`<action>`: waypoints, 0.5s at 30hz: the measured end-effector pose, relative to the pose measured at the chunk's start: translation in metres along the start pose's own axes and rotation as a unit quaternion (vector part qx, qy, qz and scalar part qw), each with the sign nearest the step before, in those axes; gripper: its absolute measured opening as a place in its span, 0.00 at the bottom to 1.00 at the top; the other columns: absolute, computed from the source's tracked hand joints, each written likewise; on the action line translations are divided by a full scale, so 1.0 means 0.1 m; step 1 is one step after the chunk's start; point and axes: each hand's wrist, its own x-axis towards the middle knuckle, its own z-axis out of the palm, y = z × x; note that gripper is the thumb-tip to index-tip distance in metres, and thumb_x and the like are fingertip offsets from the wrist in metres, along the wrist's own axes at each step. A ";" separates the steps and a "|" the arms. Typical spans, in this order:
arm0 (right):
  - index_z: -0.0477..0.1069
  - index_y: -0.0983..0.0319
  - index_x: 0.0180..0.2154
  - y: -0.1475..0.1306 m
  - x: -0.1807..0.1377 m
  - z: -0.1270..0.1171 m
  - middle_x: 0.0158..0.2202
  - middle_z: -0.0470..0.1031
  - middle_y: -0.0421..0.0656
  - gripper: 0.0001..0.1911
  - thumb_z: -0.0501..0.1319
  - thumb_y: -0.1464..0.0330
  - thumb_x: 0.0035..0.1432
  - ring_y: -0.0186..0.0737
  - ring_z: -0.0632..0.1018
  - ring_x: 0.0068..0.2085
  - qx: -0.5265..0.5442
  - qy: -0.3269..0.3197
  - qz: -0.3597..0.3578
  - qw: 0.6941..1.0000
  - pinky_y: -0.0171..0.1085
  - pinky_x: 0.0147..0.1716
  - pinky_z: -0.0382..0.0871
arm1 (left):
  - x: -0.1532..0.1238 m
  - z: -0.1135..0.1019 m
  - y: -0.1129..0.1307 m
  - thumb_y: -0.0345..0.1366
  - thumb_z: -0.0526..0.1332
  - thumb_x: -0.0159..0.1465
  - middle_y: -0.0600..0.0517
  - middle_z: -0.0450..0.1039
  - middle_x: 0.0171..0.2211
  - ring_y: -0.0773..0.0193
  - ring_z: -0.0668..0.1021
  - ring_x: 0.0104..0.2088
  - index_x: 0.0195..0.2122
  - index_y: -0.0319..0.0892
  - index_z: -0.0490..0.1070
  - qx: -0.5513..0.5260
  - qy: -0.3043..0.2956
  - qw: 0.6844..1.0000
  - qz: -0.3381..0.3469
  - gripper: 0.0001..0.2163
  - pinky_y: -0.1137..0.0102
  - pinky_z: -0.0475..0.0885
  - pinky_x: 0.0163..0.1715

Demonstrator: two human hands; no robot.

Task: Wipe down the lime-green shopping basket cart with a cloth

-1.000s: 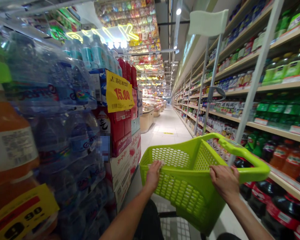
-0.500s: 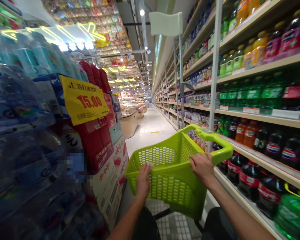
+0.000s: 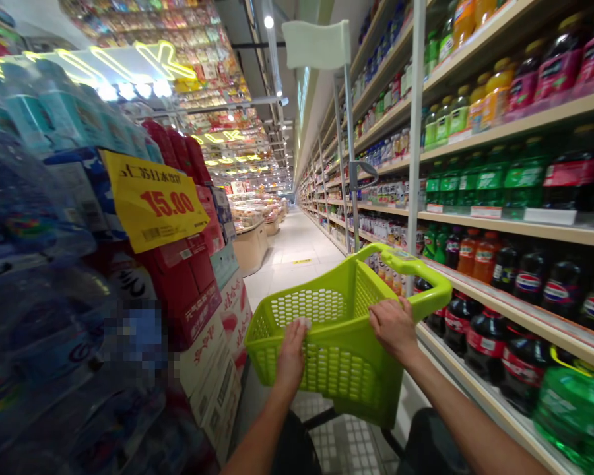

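A lime-green plastic shopping cart (image 3: 351, 369) with perforated walls stands in front of me, angled across the aisle. My left hand (image 3: 291, 353) rests over its near rim, left of the middle. A small crumpled white tissue (image 3: 304, 322) shows at the left fingertips, pressed against the rim; most of it is hidden by the fingers. Farther right on the same rim, my right hand (image 3: 393, 328) is closed around the edge. The cart's thick handle (image 3: 433, 300) lies just beyond that hand, untouched. The visible inside of the basket holds nothing.
At left, stacked drink packs and cartons (image 3: 212, 343) rise close to the cart, with a yellow price sign (image 3: 156, 201). Drink shelves (image 3: 517, 221) line the right side near the handle. A tall metal post (image 3: 351, 145) carries a blank board. The tiled aisle floor (image 3: 301, 254) runs ahead.
My left hand has slid a little to the right along the cart's rim with the white tissue. The right hand keeps its hold. The view has shifted slightly to the right.
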 end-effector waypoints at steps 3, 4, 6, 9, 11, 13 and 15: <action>0.71 0.58 0.31 0.00 0.00 -0.01 0.31 0.73 0.40 0.11 0.50 0.68 0.57 0.40 0.68 0.38 -0.001 -0.007 -0.002 1.000 0.43 0.50 0.44 | 0.03 0.04 0.04 0.15 0.44 0.46 0.54 0.58 0.57 0.65 0.58 0.58 0.52 0.45 0.62 -0.021 -0.020 0.999 0.034 0.33 0.62 0.53 0.59; 0.71 0.58 0.31 0.00 0.00 -0.01 0.31 0.73 0.40 0.11 0.50 0.67 0.57 0.40 0.68 0.38 0.000 -0.009 -0.003 1.000 0.43 0.51 0.44 | 0.01 -0.02 -0.05 0.15 0.44 0.46 0.53 0.58 0.57 0.65 0.58 0.58 0.52 0.44 0.62 -0.016 -0.010 1.000 0.013 0.33 0.62 0.53 0.59; 0.71 0.58 0.31 0.00 0.00 -0.01 0.30 0.72 0.40 0.12 0.50 0.68 0.57 0.39 0.68 0.38 0.003 -0.010 -0.002 1.000 0.43 0.51 0.43 | -0.03 -0.19 -0.29 0.15 0.45 0.47 0.52 0.59 0.57 0.62 0.59 0.58 0.52 0.43 0.62 0.003 0.030 0.998 -0.058 0.32 0.62 0.54 0.58; 0.72 0.59 0.31 -0.03 0.00 0.00 0.30 0.73 0.41 0.12 0.50 0.68 0.57 0.39 0.68 0.38 0.012 -0.004 0.011 1.000 0.43 0.51 0.43 | -0.06 -0.29 -0.43 0.16 0.46 0.49 0.50 0.59 0.57 0.59 0.61 0.57 0.52 0.42 0.63 0.021 0.085 0.988 -0.124 0.29 0.61 0.56 0.57; 0.72 0.59 0.32 -0.03 0.00 0.01 0.31 0.73 0.41 0.11 0.50 0.68 0.57 0.39 0.68 0.39 0.021 0.003 0.016 1.000 0.43 0.51 0.42 | -0.02 -0.15 -0.25 0.16 0.46 0.48 0.51 0.60 0.56 0.61 0.61 0.57 0.51 0.43 0.63 0.005 0.076 0.993 -0.088 0.30 0.62 0.57 0.57; 0.71 0.59 0.33 -0.03 -0.01 0.02 0.31 0.73 0.41 0.11 0.51 0.69 0.56 0.39 0.68 0.39 0.032 0.006 0.010 0.999 0.43 0.52 0.42 | 0.04 0.08 0.06 0.15 0.46 0.46 0.52 0.61 0.56 0.64 0.62 0.57 0.52 0.44 0.63 -0.028 0.039 0.999 -0.001 0.32 0.63 0.57 0.57; 0.71 0.59 0.35 -0.01 -0.01 0.02 0.32 0.73 0.41 0.11 0.51 0.71 0.55 0.40 0.68 0.39 0.041 0.006 0.002 0.999 0.43 0.52 0.42 | 0.09 0.25 0.29 0.15 0.45 0.45 0.53 0.60 0.56 0.65 0.60 0.57 0.53 0.45 0.61 -0.049 0.012 0.996 0.070 0.34 0.63 0.56 0.57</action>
